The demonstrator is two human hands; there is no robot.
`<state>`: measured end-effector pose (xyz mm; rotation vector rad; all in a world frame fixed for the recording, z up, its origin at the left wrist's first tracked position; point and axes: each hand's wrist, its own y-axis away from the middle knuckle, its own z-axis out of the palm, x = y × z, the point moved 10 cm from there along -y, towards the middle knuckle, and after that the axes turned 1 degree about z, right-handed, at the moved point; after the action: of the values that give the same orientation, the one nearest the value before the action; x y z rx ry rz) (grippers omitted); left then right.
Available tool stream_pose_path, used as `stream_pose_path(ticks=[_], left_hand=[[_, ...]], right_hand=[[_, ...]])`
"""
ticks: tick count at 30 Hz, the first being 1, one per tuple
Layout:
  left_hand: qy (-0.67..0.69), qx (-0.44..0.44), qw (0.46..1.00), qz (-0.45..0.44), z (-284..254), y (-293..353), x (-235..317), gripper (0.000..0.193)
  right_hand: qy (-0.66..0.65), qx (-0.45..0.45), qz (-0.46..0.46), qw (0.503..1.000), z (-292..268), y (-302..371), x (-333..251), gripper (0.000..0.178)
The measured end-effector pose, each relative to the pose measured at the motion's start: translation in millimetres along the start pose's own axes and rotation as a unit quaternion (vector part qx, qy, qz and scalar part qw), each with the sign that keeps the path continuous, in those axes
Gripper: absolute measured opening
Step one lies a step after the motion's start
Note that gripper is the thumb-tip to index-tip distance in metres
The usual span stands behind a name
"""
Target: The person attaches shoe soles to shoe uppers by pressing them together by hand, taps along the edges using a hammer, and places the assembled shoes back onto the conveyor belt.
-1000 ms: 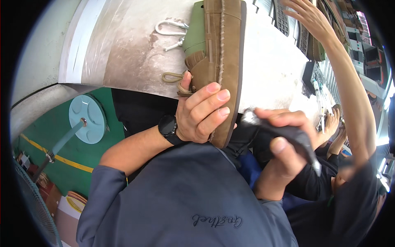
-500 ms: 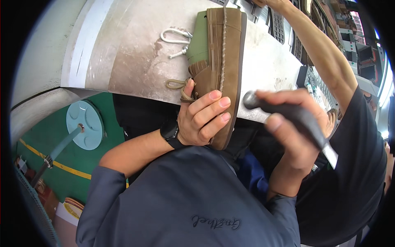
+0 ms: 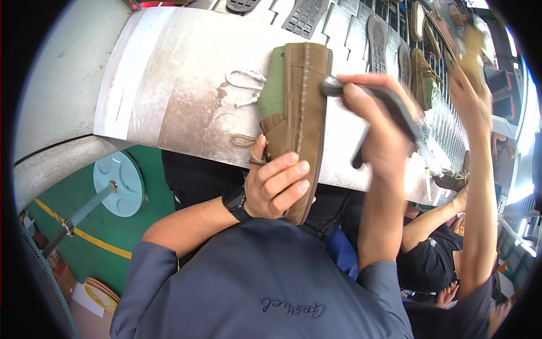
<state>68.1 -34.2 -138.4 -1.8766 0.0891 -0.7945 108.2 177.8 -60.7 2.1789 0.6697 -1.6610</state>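
A brown shoe (image 3: pixel 313 118) with a green lining and a braided seam lies on its side on the pale table (image 3: pixel 186 101). My left hand (image 3: pixel 276 183) wraps its near end, fingers over the upper and thumb by the beige lace (image 3: pixel 244 140). In my right hand (image 3: pixel 384 124) is a dark cobbler's hammer (image 3: pixel 398 104), gripped round its long curved head. The hammer's rounded metal face is at the shoe's right edge; whether it touches is unclear. The right hand is slightly blurred. A white cord (image 3: pixel 245 82) lies left of the shoe.
Black soles (image 3: pixel 305 17) and several shoes ride on a slatted conveyor (image 3: pixel 353 25) beyond the table. At the right, a co-worker's raised arm (image 3: pixel 477 130) holds a blurred tan object. A blue round-seated stool (image 3: pixel 118 183) stands lower left on the green floor.
My right hand has brought the hammer up and left to the shoe's edge. The view has shifted, showing more conveyor. A co-worker's arm has moved from above the table to the far right.
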Motion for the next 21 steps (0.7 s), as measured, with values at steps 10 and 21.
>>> stream_pose_path(ticks=[10, 21], left_hand=[[0.099, -0.234, 0.966, -0.046, -44, -58, -9, 0.074], [-0.061, -0.353, 0.912, -0.201, 86, -124, -142, 0.107]], right_hand=[[-0.189, -0.024, 0.108, 0.976, -18, -11, 43, 0.026], [-0.162, 0.041, 0.031, 0.986, -41, -36, 23, 0.022]])
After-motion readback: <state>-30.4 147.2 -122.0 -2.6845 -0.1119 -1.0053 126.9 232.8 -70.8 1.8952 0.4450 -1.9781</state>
